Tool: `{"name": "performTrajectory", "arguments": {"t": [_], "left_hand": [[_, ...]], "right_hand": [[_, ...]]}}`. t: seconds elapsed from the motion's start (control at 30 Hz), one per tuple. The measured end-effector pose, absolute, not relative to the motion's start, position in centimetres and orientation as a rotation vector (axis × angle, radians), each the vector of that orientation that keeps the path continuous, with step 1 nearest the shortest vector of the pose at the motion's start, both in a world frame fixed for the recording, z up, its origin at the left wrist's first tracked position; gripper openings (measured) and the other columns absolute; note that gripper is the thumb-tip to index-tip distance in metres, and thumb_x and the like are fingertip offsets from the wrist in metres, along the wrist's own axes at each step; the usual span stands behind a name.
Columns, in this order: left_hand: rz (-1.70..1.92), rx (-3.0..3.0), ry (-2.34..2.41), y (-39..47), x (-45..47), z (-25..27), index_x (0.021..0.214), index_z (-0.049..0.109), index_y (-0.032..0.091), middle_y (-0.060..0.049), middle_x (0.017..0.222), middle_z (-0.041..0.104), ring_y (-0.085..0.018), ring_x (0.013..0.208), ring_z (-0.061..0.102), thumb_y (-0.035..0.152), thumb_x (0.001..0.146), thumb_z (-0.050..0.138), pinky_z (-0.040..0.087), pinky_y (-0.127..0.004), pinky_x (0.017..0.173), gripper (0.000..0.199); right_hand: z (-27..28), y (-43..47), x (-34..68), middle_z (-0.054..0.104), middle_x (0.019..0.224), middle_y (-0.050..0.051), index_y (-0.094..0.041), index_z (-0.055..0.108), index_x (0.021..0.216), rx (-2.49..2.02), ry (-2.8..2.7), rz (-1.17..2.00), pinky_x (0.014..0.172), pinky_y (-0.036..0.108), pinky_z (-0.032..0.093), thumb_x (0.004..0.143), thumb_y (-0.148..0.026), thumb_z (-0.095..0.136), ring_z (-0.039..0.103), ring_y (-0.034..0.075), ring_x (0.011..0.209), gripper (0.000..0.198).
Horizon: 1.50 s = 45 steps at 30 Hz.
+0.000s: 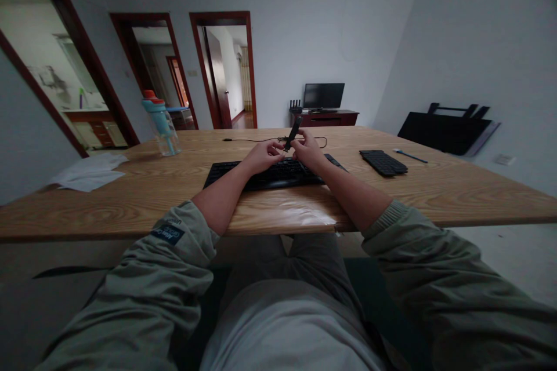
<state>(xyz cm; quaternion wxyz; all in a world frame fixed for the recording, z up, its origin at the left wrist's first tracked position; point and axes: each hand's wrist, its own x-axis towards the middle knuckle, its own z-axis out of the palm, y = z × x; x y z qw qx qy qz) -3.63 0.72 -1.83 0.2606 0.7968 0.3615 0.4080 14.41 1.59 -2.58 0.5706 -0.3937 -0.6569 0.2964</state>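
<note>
Mid-frame, the person's right hand (308, 148) pinches a slim black stick (293, 134) above the black keyboard (278, 178); the left hand (264, 156) curls beside its lower end, contact unclear. Handling it seems the current step; any further move calls for a steady grip.
</note>
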Motion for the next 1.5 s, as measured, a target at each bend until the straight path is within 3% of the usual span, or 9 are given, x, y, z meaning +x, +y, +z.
{"name": "performTrajectory", "arguments": {"t": [0.47,0.67,0.97,1.23,1.5], "left_hand": [[1.11,2.226,0.996,1.2,-3.8,-2.1,0.101,0.069,0.013,-0.006,0.079,0.07,-0.016,0.068,0.062,0.034,0.075,0.075,0.046,-0.03,0.065,0.034],[1.114,2.19,0.972,1.0,-3.7,-2.0,0.101,0.067,0.012,-0.007,0.085,0.072,-0.017,0.074,0.064,0.041,0.076,0.075,0.048,-0.03,0.069,0.039],[1.147,2.119,0.902,1.3,-3.6,-2.2,0.101,0.067,0.011,-0.007,0.086,0.072,-0.016,0.076,0.065,0.033,0.075,0.077,0.048,-0.029,0.071,0.035],[1.144,2.092,0.949,0.8,-3.3,-1.9,0.105,0.065,0.01,-0.003,0.073,0.068,-0.013,0.064,0.06,0.021,0.077,0.073,0.043,-0.025,0.063,0.032],[1.144,2.117,0.925,1.1,-3.7,-2.0,0.103,0.066,0.012,-0.002,0.072,0.068,-0.012,0.063,0.058,0.024,0.076,0.074,0.041,-0.023,0.06,0.031]], "right_hand": [[-2.1,0.9,14.2,0.066,0.073,0.001,-0.02,0.059,0.116,-0.924,-1.552,0.645,0.044,0.027,0.039,0.079,-0.033,0.058,0.047,0.012,0.047,0.039],[-2.0,0.7,13.9,0.067,0.076,0.001,-0.018,0.055,0.111,-0.866,-1.447,0.791,0.043,0.022,0.039,0.08,-0.029,0.058,0.047,0.008,0.045,0.033],[-2.1,0.7,13.8,0.067,0.078,-0.001,-0.019,0.051,0.108,-0.839,-1.395,0.882,0.039,0.019,0.033,0.082,-0.026,0.057,0.044,0.006,0.041,0.028],[-1.8,-0.1,13.8,0.064,0.074,-0.002,-0.019,0.048,0.105,-0.922,-1.421,0.802,0.042,0.018,0.036,0.081,-0.018,0.06,0.045,0.006,0.045,0.027],[-1.6,0.0,14.1,0.068,0.076,-0.002,-0.021,0.048,0.108,-0.913,-1.356,0.859,0.039,0.019,0.034,0.079,-0.023,0.059,0.044,0.006,0.042,0.031]]}}
